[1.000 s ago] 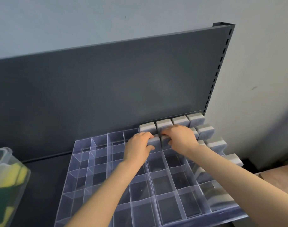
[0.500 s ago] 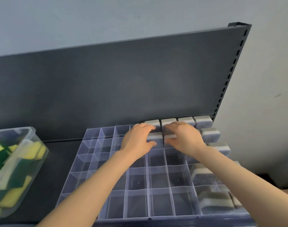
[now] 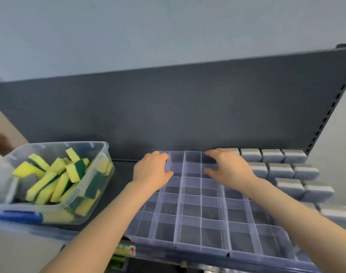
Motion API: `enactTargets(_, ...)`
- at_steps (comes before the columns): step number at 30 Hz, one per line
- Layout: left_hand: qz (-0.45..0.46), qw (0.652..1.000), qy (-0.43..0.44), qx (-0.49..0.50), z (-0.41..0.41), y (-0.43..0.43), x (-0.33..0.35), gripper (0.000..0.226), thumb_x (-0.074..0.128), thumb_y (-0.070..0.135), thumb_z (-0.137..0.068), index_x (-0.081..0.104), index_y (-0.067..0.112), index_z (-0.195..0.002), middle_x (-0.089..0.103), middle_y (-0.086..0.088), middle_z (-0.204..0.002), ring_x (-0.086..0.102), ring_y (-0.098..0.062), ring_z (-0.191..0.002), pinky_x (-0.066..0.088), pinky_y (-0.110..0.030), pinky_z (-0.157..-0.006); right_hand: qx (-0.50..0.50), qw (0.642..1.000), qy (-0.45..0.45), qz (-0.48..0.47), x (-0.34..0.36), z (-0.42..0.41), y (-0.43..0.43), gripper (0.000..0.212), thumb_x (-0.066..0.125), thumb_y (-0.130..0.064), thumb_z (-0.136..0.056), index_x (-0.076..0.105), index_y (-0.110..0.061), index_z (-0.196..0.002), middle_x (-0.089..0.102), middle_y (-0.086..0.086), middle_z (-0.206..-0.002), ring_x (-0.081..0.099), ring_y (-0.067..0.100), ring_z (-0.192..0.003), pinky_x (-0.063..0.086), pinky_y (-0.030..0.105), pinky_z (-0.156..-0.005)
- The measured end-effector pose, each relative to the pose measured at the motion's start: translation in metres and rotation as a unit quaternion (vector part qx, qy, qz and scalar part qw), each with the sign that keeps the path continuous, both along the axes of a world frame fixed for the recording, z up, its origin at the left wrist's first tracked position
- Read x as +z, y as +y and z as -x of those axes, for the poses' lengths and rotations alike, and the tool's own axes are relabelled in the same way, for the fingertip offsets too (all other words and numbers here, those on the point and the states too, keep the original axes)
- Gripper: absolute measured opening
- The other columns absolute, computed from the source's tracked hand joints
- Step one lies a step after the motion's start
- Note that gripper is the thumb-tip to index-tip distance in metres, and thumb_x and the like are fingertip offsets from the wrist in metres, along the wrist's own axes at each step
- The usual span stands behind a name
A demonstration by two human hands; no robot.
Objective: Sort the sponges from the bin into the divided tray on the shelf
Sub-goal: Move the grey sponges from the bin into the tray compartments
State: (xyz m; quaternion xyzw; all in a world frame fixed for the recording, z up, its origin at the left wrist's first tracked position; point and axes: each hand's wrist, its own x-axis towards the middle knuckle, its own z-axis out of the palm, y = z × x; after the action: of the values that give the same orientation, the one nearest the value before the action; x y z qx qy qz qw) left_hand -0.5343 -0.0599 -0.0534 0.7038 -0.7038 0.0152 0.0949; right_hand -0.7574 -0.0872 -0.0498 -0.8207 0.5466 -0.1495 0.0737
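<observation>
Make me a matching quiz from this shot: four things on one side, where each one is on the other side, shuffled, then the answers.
Things
1. yellow and green sponges
2. grey sponges
3. left hand
4. right hand

Places
A. in the right-hand compartments of the tray
B. at the tray's far left corner
C. piled in the clear bin
D. over the tray's far rows, just left of the filled compartments

Pairs: 1-C, 2-A, 3-B, 4-D
</observation>
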Motion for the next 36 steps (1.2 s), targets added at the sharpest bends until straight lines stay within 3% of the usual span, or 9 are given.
enactTargets(7,0.005,0.999,-0.021,0.039,-0.116,0.051,0.016,0.047,0.061,0.047,-0.084,0.053,0.030,-0.127,0.057,0.005,-0.122,0.055,-0.021,-0.110,0.047,-0.033,-0.079,0.024,1.000,0.003,0.010,0.012,-0.112,0.034,0.042,0.058,-0.036,-0.087,0.056,-0.022,-0.125,0.060,0.000,-0.125,0.053,0.023,-0.115,0.049,0.039,-0.091)
enactTargets(11,0.006,0.998,-0.021,0.054,-0.176,0.075,0.021,0.045,0.062,0.047,-0.082,0.055,0.032,-0.123,0.057,0.006,-0.120,0.056,-0.020,-0.108,0.038,-0.029,-0.068,0.028,1.000,-0.005,0.013,0.013,-0.171,0.055,0.041,0.057,-0.035,-0.087,0.056,-0.023,-0.126,0.060,-0.002,-0.127,0.055,0.022,-0.115,0.050,0.036,-0.089)
enactTargets(17,0.016,0.998,-0.014,0.057,-0.254,0.106,0.027,0.032,0.062,0.042,-0.081,0.062,0.031,-0.112,0.062,0.009,-0.110,0.058,-0.019,-0.098,0.039,-0.028,-0.062,0.047,0.999,-0.013,0.005,0.014,-0.252,0.081,0.043,0.058,-0.036,-0.086,0.055,-0.023,-0.127,0.059,-0.003,-0.127,0.054,0.021,-0.116,0.050,0.037,-0.089)
enactTargets(22,0.005,0.998,-0.003,0.061,-0.313,0.117,0.023,0.036,0.061,0.044,-0.083,0.059,0.033,-0.117,0.061,0.010,-0.114,0.058,-0.017,-0.099,0.041,-0.028,-0.063,0.070,0.997,-0.028,0.006,0.016,-0.312,0.092,0.035,0.059,-0.034,-0.084,0.061,-0.022,-0.116,0.064,-0.001,-0.117,0.058,0.023,-0.107,0.052,0.039,-0.084)
enactTargets(32,0.002,0.994,0.059,0.094,-0.431,0.086,0.009,0.041,0.062,0.041,-0.084,0.055,0.035,-0.124,0.060,0.012,-0.121,0.058,-0.014,-0.103,0.046,-0.029,-0.069,0.134,0.991,-0.012,0.022,0.015,-0.428,0.060,0.034,0.058,-0.034,-0.085,0.060,-0.023,-0.117,0.064,-0.002,-0.112,0.060,0.021,-0.100,0.053,0.036,-0.077)
enactTargets(36,-0.039,0.991,0.073,0.104,-0.474,0.068,0.004,0.037,0.061,0.033,-0.087,0.056,0.035,-0.124,0.060,0.011,-0.123,0.056,-0.014,-0.108,0.051,-0.036,-0.080,0.156,0.988,0.000,0.014,0.007,-0.468,0.039,0.035,0.057,-0.033,-0.085,0.059,-0.024,-0.119,0.064,-0.001,-0.115,0.058,0.022,-0.104,0.052,0.038,-0.081)
